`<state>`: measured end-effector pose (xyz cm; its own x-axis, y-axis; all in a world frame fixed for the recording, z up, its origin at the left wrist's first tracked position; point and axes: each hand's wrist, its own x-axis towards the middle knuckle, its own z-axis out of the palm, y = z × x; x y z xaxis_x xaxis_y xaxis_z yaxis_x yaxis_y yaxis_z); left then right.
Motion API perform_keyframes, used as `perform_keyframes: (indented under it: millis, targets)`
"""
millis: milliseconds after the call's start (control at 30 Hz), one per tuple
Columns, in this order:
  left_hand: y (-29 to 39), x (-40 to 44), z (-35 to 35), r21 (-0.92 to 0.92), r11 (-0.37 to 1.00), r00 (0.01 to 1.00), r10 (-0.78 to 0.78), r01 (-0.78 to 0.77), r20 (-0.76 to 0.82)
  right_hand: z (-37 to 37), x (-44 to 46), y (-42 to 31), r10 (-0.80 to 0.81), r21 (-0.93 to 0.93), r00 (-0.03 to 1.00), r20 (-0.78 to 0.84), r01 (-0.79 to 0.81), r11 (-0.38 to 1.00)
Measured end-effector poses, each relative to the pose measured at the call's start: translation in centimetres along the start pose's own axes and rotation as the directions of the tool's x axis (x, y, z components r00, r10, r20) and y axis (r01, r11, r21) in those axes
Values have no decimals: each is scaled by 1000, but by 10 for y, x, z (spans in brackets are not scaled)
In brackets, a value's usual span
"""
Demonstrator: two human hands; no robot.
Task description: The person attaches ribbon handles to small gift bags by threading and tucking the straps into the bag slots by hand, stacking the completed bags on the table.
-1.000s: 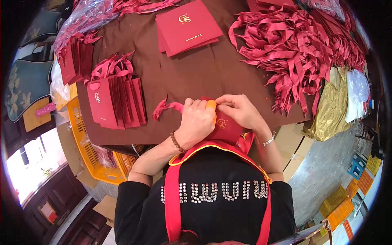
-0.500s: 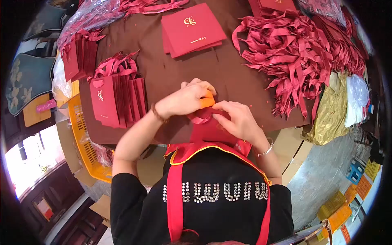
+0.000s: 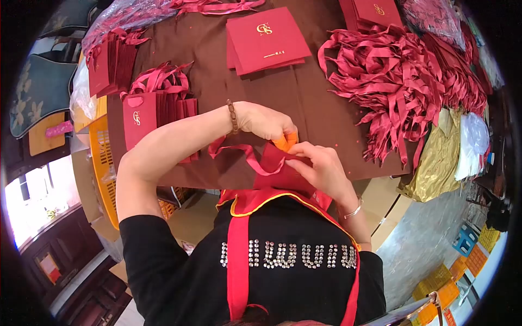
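Left hand: its beaded wrist has swung up and forward since the earlier frame; the fingers curl downward, an orange-covered fingertip at the bag's top, their exact grip hidden.
Apron: red with yellow edging, nearest the body, bottom centre.
Red paper bag: centre of the frame, at the table's near edge, just beyond the apron.
Right hand: thumb and forefinger pinch the bag's upper edge, beside one end of the ribbon.
Ribbon: trails left of the bag in a loose curve.
Handled bags: standing in a row, left, partly behind the left forearm.
Ribbon pile: tangled, upper right.
Flat bags: overlapping, gold-lettered, top centre.
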<state>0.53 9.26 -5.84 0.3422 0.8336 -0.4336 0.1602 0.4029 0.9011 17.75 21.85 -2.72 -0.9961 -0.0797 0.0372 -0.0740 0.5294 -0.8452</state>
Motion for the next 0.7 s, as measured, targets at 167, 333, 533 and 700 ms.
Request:
perform_keyframes:
  millis: [167,333,533,700]
  targets:
    - [2,-1,-6,149,989,965,45,-6,-259,-1,3,10,-26,230,998,52,13,973]
    - [3,-13,-3,242,966,796,77,90,-600,3,8,23,153,229,988,24,-154,961]
    - [7,-78,58,523,705,668,93,480,-738,7,2,47,180,173,982,-56,-168,971]
    - [-21,-97,102,511,640,614,76,574,-785,7,6,42,193,195,980,-55,-179,964]
